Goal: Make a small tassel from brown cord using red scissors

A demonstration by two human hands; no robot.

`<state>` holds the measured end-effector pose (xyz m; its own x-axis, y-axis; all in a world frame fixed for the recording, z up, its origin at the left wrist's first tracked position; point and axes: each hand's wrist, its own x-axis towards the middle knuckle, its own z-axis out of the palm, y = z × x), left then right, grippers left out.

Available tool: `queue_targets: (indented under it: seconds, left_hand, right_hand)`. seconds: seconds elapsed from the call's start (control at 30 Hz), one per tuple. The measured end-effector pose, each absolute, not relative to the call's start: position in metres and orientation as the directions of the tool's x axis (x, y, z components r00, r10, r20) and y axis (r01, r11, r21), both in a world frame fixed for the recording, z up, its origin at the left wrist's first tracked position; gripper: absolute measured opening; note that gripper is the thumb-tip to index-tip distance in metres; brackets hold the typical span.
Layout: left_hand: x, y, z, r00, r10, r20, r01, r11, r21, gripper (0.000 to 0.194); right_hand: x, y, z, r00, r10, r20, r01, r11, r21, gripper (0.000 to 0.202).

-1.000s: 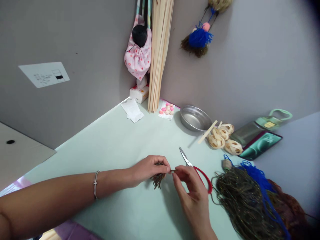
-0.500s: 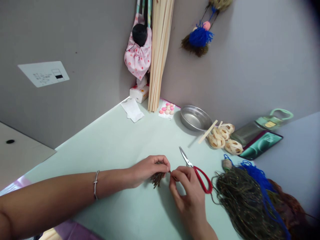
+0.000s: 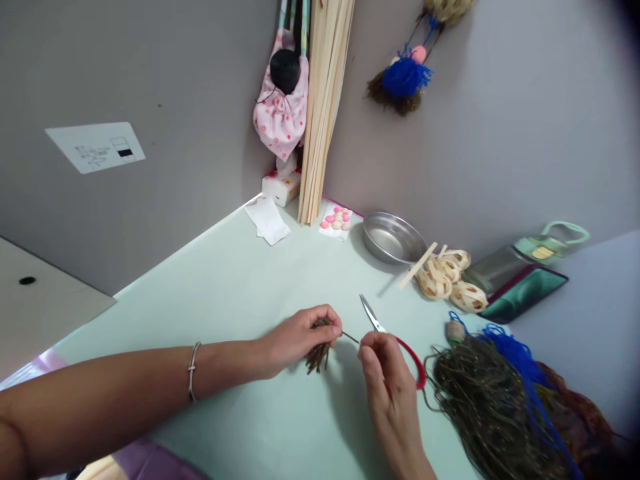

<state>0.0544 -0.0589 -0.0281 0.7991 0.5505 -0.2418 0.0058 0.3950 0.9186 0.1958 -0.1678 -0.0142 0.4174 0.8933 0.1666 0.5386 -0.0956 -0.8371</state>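
My left hand (image 3: 305, 337) is closed round a small dark brown-green yarn tassel (image 3: 315, 358), its cut ends hanging out below the fingers. From the tassel's top a short strand of yarn (image 3: 350, 337) runs taut to my right hand (image 3: 390, 380), where thumb and forefinger pinch its end. Red-handled scissors (image 3: 373, 315) lie on the table just beyond my right hand, blades pointing away and partly open; the hand covers part of the handles. To the right spreads a heap of loose dark green-brown yarn (image 3: 485, 393).
Blue yarn (image 3: 520, 357) lies over the heap beside a small spool (image 3: 455, 331). Farther back are woven wood-strip balls (image 3: 435, 283), a steel bowl (image 3: 393, 237), a bag of pink beads (image 3: 336, 220), a bottle (image 3: 500, 267) and a phone (image 3: 530, 293). Long wooden strips (image 3: 323, 120) lean in the corner.
My right hand has drawn away to the right from my left hand, and the strand between them now shows stretched out. My left hand stays on the tassel. The view has shifted slightly.
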Motion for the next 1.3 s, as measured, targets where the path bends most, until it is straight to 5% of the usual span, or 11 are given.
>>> queue_targets:
  seconds: [0.17,1.0,1.13,1.3]
  left_hand:
    - [0.056,-0.065,-0.031,0.824,0.546,-0.15,0.047,0.198,0.979,0.019]
    - [0.058,-0.062,-0.028,0.834,0.482,-0.27,0.065,0.399,0.915,0.01]
    - [0.059,-0.061,-0.023,0.822,0.423,-0.38,0.078,0.578,0.813,0.014]
    - [0.059,-0.06,-0.029,0.833,0.457,-0.313,0.038,0.516,0.856,0.026]
  right_hand:
    - [0.197,-0.162,-0.015,0.267,0.95,-0.161,0.298,-0.24,-0.924,0.051]
    - [0.196,-0.162,-0.02,0.348,0.924,-0.159,0.113,-0.21,-0.971,0.019]
    - [0.192,-0.16,-0.018,0.343,0.919,-0.196,0.057,-0.229,-0.972,0.018]
    - [0.195,-0.158,-0.02,0.372,0.9,-0.228,-0.043,-0.229,-0.972,0.021]
